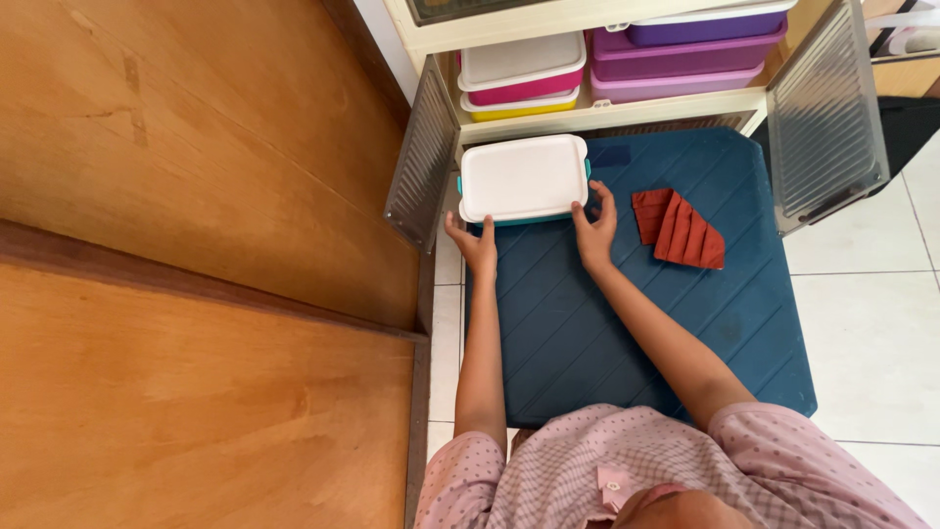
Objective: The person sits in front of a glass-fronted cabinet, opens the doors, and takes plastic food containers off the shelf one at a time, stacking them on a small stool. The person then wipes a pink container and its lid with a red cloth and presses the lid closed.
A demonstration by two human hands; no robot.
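Teal container [524,179] with white lid, lying flat on the dark blue mat [627,323] just in front of the open cabinet [597,113], held from the near side by both hands. Left hand [477,245] at the near left corner, arm stretched straight forward, fingers [487,229] spread and pressing the near edge, thumb out to the side. Right hand [593,231] at the near right corner, forearm coming in at an angle from the lower right, fingers [605,199] curved up along the right side of the box, thumb against the near edge. Both hands touching the box, not clenched; grasping it loosely between them.

Folded red cloth [679,229] on the mat, near the right hand but apart from it. On the cabinet shelf, a pink container [522,71] over a yellow one [519,106], and purple containers [685,49] beside them, cut off by the top edge. Two ribbed cabinet doors [827,113] swung open to both sides.

Teal body of the box mostly hidden under its lid, only a thin rim showing. Contents not visible. Fingertips under the box edge hard to make out. Wooden panel [196,245] filling the left side.
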